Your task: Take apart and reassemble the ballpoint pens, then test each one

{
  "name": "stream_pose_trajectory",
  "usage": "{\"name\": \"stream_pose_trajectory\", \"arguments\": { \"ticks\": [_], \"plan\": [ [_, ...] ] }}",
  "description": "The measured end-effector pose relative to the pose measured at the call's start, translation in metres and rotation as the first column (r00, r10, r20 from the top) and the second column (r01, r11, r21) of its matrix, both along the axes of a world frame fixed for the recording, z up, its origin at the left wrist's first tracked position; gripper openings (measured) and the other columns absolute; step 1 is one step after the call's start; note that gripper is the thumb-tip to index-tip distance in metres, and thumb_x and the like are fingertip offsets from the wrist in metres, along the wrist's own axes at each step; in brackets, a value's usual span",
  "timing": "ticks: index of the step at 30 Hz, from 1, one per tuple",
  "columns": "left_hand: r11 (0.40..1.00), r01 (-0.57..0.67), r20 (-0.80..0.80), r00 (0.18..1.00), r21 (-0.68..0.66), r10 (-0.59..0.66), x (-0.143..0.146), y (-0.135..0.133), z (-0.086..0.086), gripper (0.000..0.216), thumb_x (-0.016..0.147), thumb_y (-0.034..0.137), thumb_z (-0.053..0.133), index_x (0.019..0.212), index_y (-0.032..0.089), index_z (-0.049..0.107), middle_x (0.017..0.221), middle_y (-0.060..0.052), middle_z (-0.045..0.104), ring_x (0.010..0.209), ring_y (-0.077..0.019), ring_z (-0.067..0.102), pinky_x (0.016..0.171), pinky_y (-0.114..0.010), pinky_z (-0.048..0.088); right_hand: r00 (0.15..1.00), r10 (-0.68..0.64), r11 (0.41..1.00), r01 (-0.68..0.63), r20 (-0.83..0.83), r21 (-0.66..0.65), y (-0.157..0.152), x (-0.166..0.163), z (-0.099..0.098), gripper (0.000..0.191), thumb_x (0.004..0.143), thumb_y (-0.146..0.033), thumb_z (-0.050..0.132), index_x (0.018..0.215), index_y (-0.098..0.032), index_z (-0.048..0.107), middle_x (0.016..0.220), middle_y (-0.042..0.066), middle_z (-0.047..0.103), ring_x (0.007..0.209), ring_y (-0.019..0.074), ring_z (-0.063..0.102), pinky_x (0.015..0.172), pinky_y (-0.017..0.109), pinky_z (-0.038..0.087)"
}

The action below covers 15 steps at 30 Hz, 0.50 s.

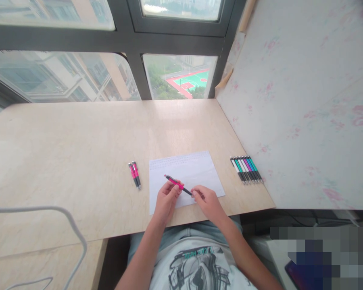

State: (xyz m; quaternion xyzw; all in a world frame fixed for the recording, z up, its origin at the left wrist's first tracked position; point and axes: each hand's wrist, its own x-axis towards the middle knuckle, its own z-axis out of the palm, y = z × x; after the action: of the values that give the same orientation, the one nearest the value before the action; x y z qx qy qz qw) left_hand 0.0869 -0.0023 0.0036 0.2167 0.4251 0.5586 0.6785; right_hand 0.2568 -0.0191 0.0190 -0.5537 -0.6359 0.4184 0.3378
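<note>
A pink and black pen [178, 184] is held over a white sheet of paper [184, 177] on the pale wooden desk [78, 153]. My left hand [166, 199] pinches the pink barrel. My right hand [207, 199] grips the black tip end with closed fingers. Both hands rest at the desk's near edge, above the lower part of the sheet. Faint lines of writing run along the sheet's top edge.
Two pink pens [134, 175] lie side by side left of the paper. A row of several coloured pens [246, 169] lies at the desk's right edge beside a floral papered wall [305, 100]. A window [109, 60] stands behind. A white cable [75, 229] loops at lower left.
</note>
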Motion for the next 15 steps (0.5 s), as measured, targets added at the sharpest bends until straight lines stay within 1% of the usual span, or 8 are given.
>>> {"name": "stream_pose_trajectory", "arguments": {
  "ticks": [2,6,10,12,15],
  "plan": [
    [1.0,0.005,-0.005,1.0,0.007,-0.005,0.0,0.0,0.0,0.023,0.073,0.026,0.078,0.093,0.018,0.072,0.091,-0.005,0.069,0.089,-0.0166,0.063,0.086,-0.03,0.047,0.999,-0.027,1.0,0.026,-0.019,-0.014,0.0,0.0,-0.001,0.02,0.093,-0.029,0.048,0.095,-0.02,0.066,0.087,0.005,0.07,0.075,0.0182,0.063,0.067,0.029,0.048],
    [1.0,0.005,-0.023,1.0,0.022,-0.004,0.001,0.0,-0.001,0.023,0.072,0.027,0.078,0.092,0.018,0.072,0.091,-0.005,0.069,0.09,-0.0178,0.063,0.086,-0.032,0.047,0.998,-0.044,0.999,0.043,-0.037,-0.014,0.002,-0.003,0.0,0.02,0.092,-0.03,0.05,0.095,-0.02,0.067,0.092,0.006,0.071,0.077,0.0183,0.065,0.064,0.028,0.049],
    [0.998,0.038,-0.062,0.997,0.051,-0.034,0.0,-0.001,-0.001,0.022,0.074,0.028,0.077,0.093,0.017,0.072,0.09,-0.006,0.07,0.086,-0.0181,0.063,0.084,-0.031,0.047,0.998,-0.013,1.0,0.012,-0.064,-0.006,0.005,-0.009,0.004,0.019,0.088,-0.029,0.056,0.1,-0.02,0.067,0.093,0.006,0.071,0.08,0.0181,0.065,0.064,0.027,0.05],
    [0.995,0.071,-0.089,0.994,0.067,-0.065,0.0,-0.002,0.0,0.022,0.075,0.028,0.076,0.093,0.017,0.071,0.09,-0.006,0.07,0.086,-0.0187,0.062,0.084,-0.032,0.047,0.997,0.02,1.0,-0.021,-0.068,-0.017,0.006,-0.011,0.004,0.019,0.087,-0.027,0.058,0.102,-0.02,0.068,0.089,0.005,0.071,0.078,0.0179,0.065,0.065,0.027,0.05],
    [0.991,0.108,-0.123,0.988,0.081,-0.098,-0.001,-0.002,0.001,0.02,0.076,0.028,0.075,0.092,0.018,0.071,0.089,-0.006,0.07,0.087,-0.0193,0.062,0.084,-0.031,0.047,0.995,0.066,0.996,-0.07,-0.08,-0.047,0.007,-0.012,0.004,0.018,0.088,-0.026,0.056,0.1,-0.021,0.068,0.084,0.003,0.071,0.076,0.0175,0.064,0.066,0.028,0.049]
  ]
}}
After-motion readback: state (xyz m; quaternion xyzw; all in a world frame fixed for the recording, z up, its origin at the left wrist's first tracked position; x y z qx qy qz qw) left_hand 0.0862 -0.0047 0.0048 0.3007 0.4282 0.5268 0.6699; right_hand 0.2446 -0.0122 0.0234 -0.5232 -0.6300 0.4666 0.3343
